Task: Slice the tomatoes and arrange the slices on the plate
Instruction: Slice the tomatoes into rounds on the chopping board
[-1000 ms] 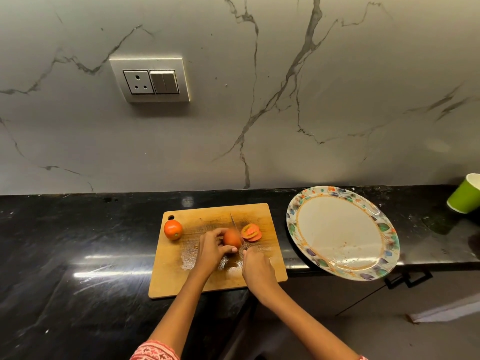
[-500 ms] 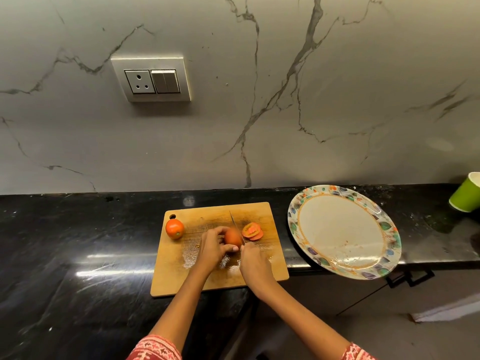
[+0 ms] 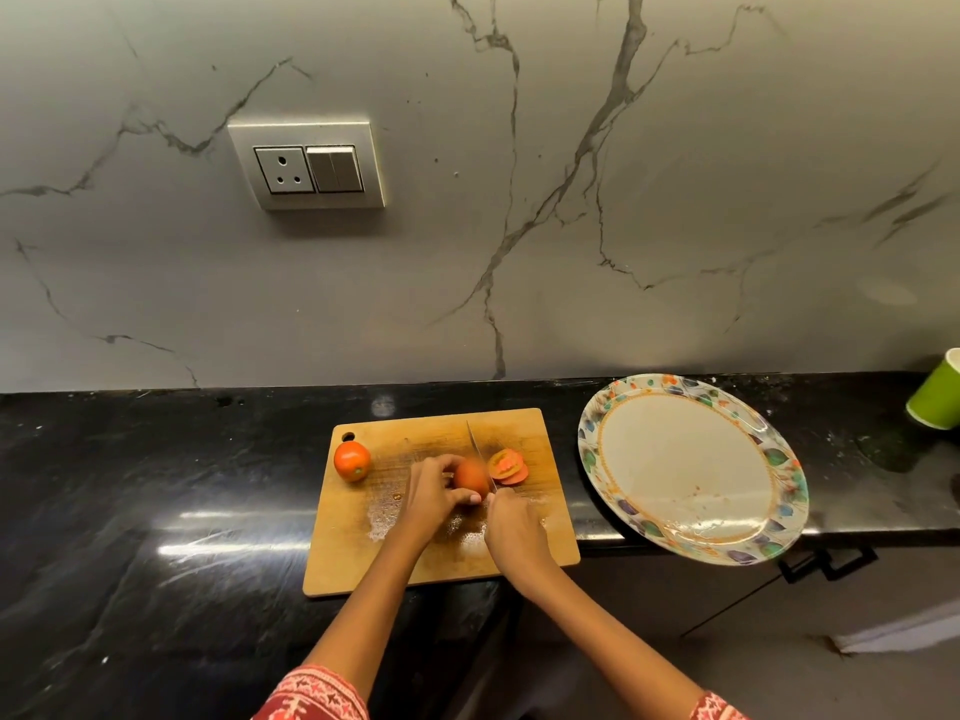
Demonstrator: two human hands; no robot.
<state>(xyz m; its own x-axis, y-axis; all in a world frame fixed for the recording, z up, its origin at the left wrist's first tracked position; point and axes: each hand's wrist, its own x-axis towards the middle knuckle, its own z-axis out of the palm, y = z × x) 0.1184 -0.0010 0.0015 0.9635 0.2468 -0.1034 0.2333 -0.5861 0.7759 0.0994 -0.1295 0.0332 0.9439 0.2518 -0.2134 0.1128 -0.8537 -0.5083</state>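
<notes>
Fingers of my left hand (image 3: 434, 491) curl over the tomato being cut (image 3: 471, 480), thumb tucked under its near side, pinning it to the middle of the wooden cutting board (image 3: 395, 558). My right hand (image 3: 514, 527) is wrapped round the knife handle, which the grip hides; the knife blade (image 3: 475, 444) runs away from me, set against the tomato's right face. Just right of the blade, a few cut slices (image 3: 508, 467) lie overlapping on the board, cut faces up. A whole tomato (image 3: 352, 460) sits apart near the board's far left corner, beside the hanging hole. Wet juice marks the board under my hands. The board rests on the black desk (image 3: 156, 485), its near edge level with the desk's front edge. To the right, clear of the board, the oval plate (image 3: 613, 407) with a leaf-patterned rim lies on the desk, its near end jutting past the front edge, no slices on it. A green cup (image 3: 937, 394) stands at the far right edge of view. On the marble wall behind, a socket and switch plate (image 3: 307, 166) is mounted.
</notes>
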